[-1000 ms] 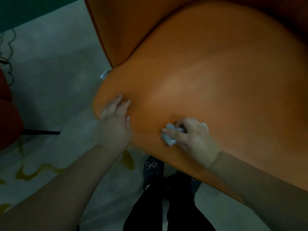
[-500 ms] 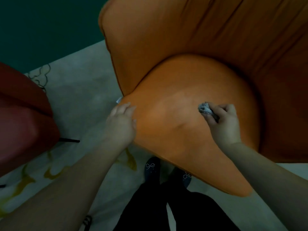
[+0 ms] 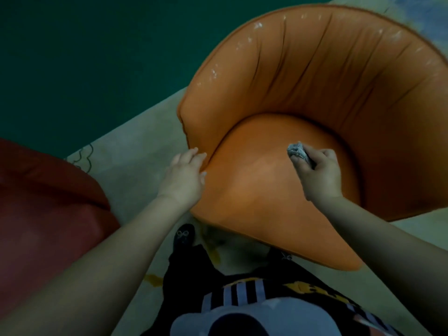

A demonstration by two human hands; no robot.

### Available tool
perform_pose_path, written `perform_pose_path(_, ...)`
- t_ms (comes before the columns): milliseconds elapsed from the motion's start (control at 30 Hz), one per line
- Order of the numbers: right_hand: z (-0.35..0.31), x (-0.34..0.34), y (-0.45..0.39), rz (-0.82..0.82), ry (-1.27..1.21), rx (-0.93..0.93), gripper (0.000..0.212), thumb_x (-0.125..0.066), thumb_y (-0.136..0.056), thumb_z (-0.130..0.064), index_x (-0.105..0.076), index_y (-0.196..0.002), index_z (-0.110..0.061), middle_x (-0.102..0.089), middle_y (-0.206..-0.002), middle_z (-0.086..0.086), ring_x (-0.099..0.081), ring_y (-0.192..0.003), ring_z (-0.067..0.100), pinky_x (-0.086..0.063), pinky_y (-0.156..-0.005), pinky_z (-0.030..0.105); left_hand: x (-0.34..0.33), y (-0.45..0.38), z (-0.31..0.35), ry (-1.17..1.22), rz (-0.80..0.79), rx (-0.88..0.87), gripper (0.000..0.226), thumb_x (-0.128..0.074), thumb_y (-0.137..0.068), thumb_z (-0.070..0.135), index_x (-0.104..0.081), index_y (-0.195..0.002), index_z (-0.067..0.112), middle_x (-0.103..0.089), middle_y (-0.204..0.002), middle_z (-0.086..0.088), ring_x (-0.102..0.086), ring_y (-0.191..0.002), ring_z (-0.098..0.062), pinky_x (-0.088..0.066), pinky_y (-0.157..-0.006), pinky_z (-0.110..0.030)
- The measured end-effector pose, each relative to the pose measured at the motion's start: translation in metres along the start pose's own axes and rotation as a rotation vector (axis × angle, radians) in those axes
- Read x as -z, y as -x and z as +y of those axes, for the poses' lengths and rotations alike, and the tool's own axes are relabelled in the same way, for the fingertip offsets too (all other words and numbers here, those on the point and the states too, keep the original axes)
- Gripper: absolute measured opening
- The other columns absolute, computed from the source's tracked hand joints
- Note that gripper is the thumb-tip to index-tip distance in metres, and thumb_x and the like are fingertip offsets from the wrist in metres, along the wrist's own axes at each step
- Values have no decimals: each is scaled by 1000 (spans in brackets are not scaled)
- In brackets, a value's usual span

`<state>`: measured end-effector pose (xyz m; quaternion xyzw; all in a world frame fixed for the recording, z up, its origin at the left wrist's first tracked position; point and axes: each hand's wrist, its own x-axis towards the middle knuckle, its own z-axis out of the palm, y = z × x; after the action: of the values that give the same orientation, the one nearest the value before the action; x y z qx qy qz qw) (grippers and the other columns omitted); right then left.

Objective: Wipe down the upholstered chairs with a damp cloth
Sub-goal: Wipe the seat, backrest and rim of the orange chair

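An orange upholstered tub chair (image 3: 327, 76) fills the upper right, its curved back wrapping a rounded seat cushion (image 3: 261, 190). My right hand (image 3: 320, 173) grips a small bunched grey-white cloth (image 3: 297, 150) above the middle of the seat; the cloth sticks out past my fingers. My left hand (image 3: 184, 175) rests with relaxed fingers on the seat's left edge, where the cushion meets the chair's side wall. Whether the cloth touches the cushion is unclear.
A red upholstered chair (image 3: 46, 204) sits close on the left. A pale patterned rug (image 3: 135, 154) lies under both chairs, with dark green floor (image 3: 97, 57) beyond it. My legs and black shoes (image 3: 184, 235) stand against the orange seat's front edge.
My view has pulled back and up, showing the whole chair back. My right hand moved with the cloth from the seat's front edge to its middle. My left hand stayed on the left edge.
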<state>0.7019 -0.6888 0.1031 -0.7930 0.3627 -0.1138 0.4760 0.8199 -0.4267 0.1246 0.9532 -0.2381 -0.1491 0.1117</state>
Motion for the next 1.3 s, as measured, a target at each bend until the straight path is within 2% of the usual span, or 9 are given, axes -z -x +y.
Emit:
perform_pose_path(133,-39,-46,0,97,-21,-60,40,-63,-92,-32,-58,-131,-24,-38,-97,-12,-55,-82,23,-46,-49,13,29,-29,-45,36,-33,-51,51,-48,-96,26,-37,-145,20,-31,-152,-6,-28,-136,-26,-26,-114,-40)
perform_pose_path(267,-77,-88,2,227,-78,-73,38,-61,-93,-31,-59,-130,-24,-40,-101,-14,-55,-76,24,-45,-50,10,62,-60,-83,29,-62,-148,53,-49,-95,22,-37,-146,16,-32,-152,-10,-29,-135,-31,-28,-113,-43)
perform_pose_path(400,-107,-113,2,277,-128,-147,34,-59,-94,-26,-61,-128,-21,-52,-114,13,-54,-71,12,-39,-45,6,88,-96,-107,-21,-83,-232,53,-49,-95,22,-36,-146,16,-31,-152,-11,-29,-135,-31,-25,-113,-38)
perform_pose_path(567,-122,-114,-3,305,-128,-155,32,-62,-92,-17,-62,-125,-19,-46,-108,11,-48,-76,1,-34,-60,-3,102,-139,-102,-45,-118,-294,55,-49,-95,25,-34,-147,16,-31,-152,-10,-29,-135,-30,-25,-112,-38)
perform_pose_path(700,-112,-118,-32,282,-151,-154,37,-59,-83,-43,-67,-114,-25,-48,-91,9,-55,-56,1,-34,-46,2,105,-170,-92,-89,-117,-315,55,-52,-94,25,-35,-146,18,-34,-150,-9,-32,-133,-30,-29,-110,-41)
perform_pose_path(900,-111,-123,-60,325,-188,-212,29,-62,-90,-30,-66,-119,-27,-58,-100,17,-50,-61,16,-35,-41,5,116,-212,-81,-117,-169,-357,56,-48,-96,28,-29,-149,19,-27,-154,-8,-27,-137,-28,-25,-114,-42)
perform_pose_path(1000,-125,-132,-72,366,-191,-247,29,-62,-92,-24,-66,-121,-24,-53,-105,14,-51,-74,4,-38,-58,2,122,-242,-81,-110,-198,-380,57,-46,-98,29,-24,-150,22,-22,-156,-6,-24,-139,-27,-24,-115,-41)
perform_pose_path(1100,-139,-143,-86,421,-214,-281,30,-63,-92,-21,-64,-122,-26,-49,-105,8,-50,-78,1,-42,-69,9,126,-280,-79,-93,-266,-423,60,-45,-99,32,-18,-152,26,-17,-158,-5,-20,-142,-25,-22,-116,-40)
perform_pose_path(1300,-159,-183,-121,612,-205,-409,33,-64,-91,-15,-62,-122,-27,-40,-92,-6,-48,-76,6,-40,-58,0,124,-367,-60,-147,-396,-637,70,-49,-95,45,-10,-152,32,-5,-161,-4,-15,-144,-28,-20,-115,-39)
